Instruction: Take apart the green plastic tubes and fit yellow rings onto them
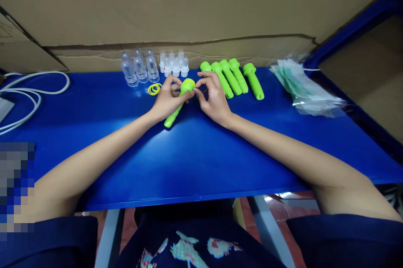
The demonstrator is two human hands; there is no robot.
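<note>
My left hand [166, 99] is wrapped round a bright green torch-shaped plastic body [176, 110], held tilted with its wide head up and its thin end resting on the blue table [195, 159]. My right hand [214, 98] pinches at the rim of that head, where a yellow ring [190, 81] sits. A few loose yellow rings [154, 89] lie just left of my left hand. Several more green bodies [233, 77] lie side by side behind my right hand.
Clear plastic caps [140, 68] and smaller white-based clear parts [174, 65] stand in rows at the back. A stack of clear plastic bags [305, 89] lies at the right. White cable [28, 92] loops at the left. Cardboard [189, 3] walls the back.
</note>
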